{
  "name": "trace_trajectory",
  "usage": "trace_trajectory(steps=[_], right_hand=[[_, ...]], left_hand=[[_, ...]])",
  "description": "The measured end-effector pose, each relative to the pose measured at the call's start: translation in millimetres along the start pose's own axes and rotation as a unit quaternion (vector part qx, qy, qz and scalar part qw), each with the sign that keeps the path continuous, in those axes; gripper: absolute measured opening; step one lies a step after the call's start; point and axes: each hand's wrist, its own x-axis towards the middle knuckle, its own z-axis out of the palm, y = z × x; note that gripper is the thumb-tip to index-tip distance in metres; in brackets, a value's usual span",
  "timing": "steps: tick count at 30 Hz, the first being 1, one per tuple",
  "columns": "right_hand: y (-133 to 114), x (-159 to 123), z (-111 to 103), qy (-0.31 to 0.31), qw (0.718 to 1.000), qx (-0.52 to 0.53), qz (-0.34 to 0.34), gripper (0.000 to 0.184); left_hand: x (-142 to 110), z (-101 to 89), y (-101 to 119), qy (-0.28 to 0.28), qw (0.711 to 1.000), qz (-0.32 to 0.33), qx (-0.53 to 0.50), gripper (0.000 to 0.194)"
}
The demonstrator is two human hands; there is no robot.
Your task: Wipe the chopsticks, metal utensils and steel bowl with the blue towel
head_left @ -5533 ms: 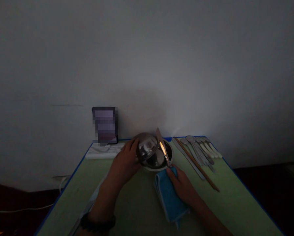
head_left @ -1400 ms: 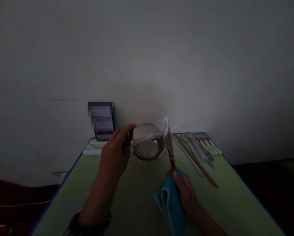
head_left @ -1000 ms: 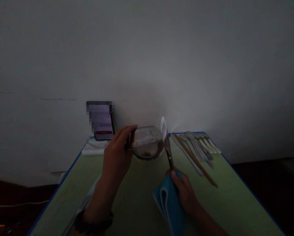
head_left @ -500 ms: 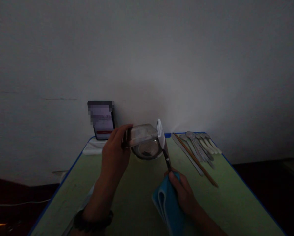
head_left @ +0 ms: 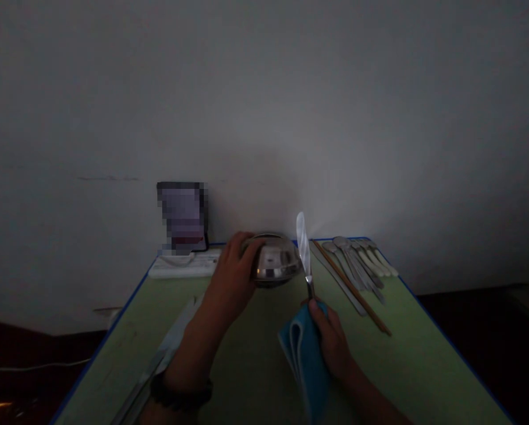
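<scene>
My left hand is closed around a small shiny bowl-like vessel, tipped on its side. It is held over a steel bowl at the back of the table, hiding most of it; I cannot tell whether the two touch. My right hand grips the dark handle of a table knife together with a folded blue cloth. The knife's blade points up, just right of the vessel. Below the knife, the cloth hangs down from my fingers.
Chopsticks, another knife and several spoons lie at the back right. Long flat blades lie beside my left forearm. A tablet leans on the wall behind a white strip. The table has a blue edge.
My left hand has moved right and slightly down, bringing the vessel lower over the bowl. The knife has turned more upright and shifted a little right, away from the vessel.
</scene>
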Motion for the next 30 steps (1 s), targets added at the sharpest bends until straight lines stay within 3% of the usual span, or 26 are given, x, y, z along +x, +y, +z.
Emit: trace_trajectory(steps=[5,8,12,15,18,20,23,25,30], right_hand=[[-3,5,1,0.028,1.000,0.012,0.007,0.049],[-2,7,2,0.034,0.999,0.019,0.003,0.049],[-1,8,1,0.031,0.999,0.019,0.004,0.050],[-6,6,1,0.018,1.000,0.011,0.002,0.051],[-20,4,3,0.008,1.000,0.005,-0.008,0.050],[-37,3,6,-0.052,0.997,-0.024,-0.058,0.045],[-70,4,14,-0.194,0.954,-0.122,-0.193,0.033],[-93,5,17,-0.236,0.923,-0.181,-0.246,0.032],[-134,10,2,-0.302,0.855,-0.318,-0.275,0.020]], left_hand=[[-11,6.2,-3,-0.104,0.994,0.031,-0.011,0.071],[-16,10.8,-5,-0.125,0.992,0.031,-0.009,0.079],[-13,15.8,-6,-0.108,0.994,0.026,0.000,0.077],[-7,8.6,-1,-0.077,0.996,0.028,-0.021,0.063],[-1,-9.6,12,-0.036,0.992,0.003,-0.119,0.042],[2,-22.6,23,-0.031,0.978,-0.032,-0.204,0.036],[3,-35.8,37,-0.070,0.953,-0.052,-0.289,0.027],[4,-40.0,42,-0.041,0.938,-0.075,-0.337,0.020],[4,-45.8,47,0.051,0.890,-0.145,-0.430,0.015]])
